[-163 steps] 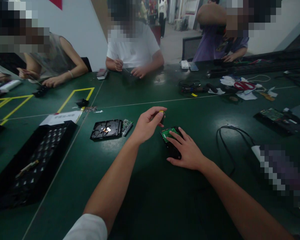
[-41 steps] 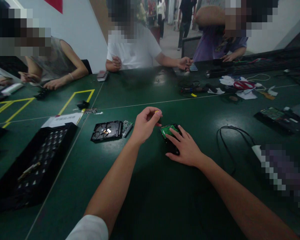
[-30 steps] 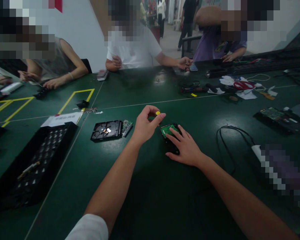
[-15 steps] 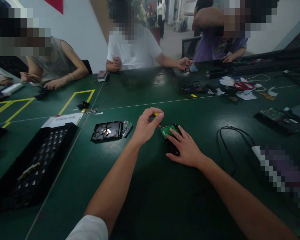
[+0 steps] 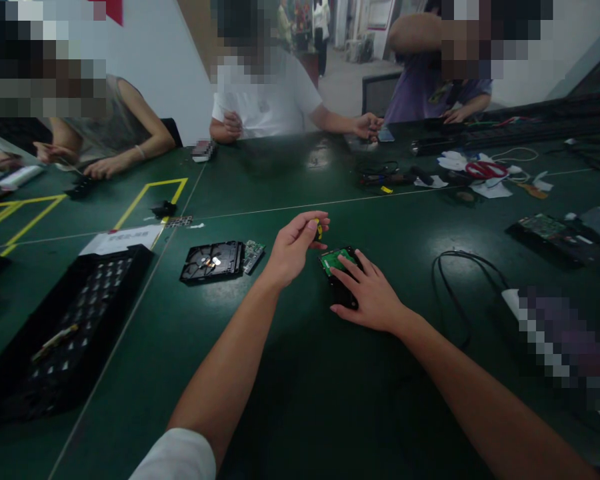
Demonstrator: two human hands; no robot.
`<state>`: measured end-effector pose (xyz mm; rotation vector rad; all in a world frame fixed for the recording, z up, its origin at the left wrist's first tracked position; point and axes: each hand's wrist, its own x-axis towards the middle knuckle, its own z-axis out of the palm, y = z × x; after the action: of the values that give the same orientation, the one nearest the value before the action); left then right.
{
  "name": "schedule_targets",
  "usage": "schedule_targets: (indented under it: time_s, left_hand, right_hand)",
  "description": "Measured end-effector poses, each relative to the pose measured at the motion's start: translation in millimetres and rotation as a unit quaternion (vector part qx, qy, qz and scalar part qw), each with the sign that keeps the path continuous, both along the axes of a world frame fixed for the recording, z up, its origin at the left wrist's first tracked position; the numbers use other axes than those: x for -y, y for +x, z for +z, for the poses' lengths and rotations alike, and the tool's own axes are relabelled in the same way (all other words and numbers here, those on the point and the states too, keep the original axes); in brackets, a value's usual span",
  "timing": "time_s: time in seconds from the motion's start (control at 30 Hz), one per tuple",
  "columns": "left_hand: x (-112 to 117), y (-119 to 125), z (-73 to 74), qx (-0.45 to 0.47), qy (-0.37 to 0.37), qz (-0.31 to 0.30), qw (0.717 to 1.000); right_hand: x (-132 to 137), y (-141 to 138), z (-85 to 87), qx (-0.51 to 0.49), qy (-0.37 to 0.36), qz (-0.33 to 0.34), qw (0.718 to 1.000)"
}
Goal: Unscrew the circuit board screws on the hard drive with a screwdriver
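Note:
A hard drive [image 5: 347,291] with a green circuit board [image 5: 334,261] facing up lies on the table in front of me. My right hand [image 5: 373,293] rests on it, fingers spread over the board and black casing, the thumb by its near edge. Just left of the drive and raised above the table, my left hand [image 5: 295,243] is closed around a small yellow-and-black screwdriver [image 5: 319,230]; its shaft is hidden or too small to make out. Another black hard drive casing [image 5: 213,262] lies further left, beside a loose circuit board [image 5: 253,256].
A long black tray [image 5: 105,293] lies at left, near a paper sheet [image 5: 123,240]. Cables [image 5: 443,280] and another drive with a board [image 5: 550,237] are at right. Gloves and red cord [image 5: 485,170] lie further back. Several people sit across the green table [image 5: 300,400].
My left hand has turned at the wrist and its fingers have shifted around the screwdriver, which tilts differently and sits higher off the drive. My right hand stays on the drive.

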<state>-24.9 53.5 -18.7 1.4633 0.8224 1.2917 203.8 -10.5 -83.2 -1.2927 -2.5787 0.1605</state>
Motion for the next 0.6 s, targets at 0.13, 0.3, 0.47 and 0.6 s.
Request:
schedule_targets:
  time_s: [0.13,0.3,0.47,0.6]
  left_hand:
    - [-1.5,-1.6,-0.8,-0.027,0.02,0.056,0.998]
    - [-2.4,-1.7,-2.7,-0.031,0.015,0.115,0.993]
    - [-0.6,-0.4,0.4,-0.021,0.018,0.046,0.999]
    - [1.5,-0.4,4.3,-0.013,0.004,0.006,1.0]
  right_hand:
    - [-0.1,-0.5,-0.1,0.0,-0.006,-0.003,1.0]
    - [-0.3,-1.2,0.7,0.001,-0.015,-0.007,1.0]
    - [0.2,-1.3,2.3,0.006,-0.018,-0.007,1.0]
    - [0.4,-1.1,1.6,0.01,-0.016,-0.006,1.0]
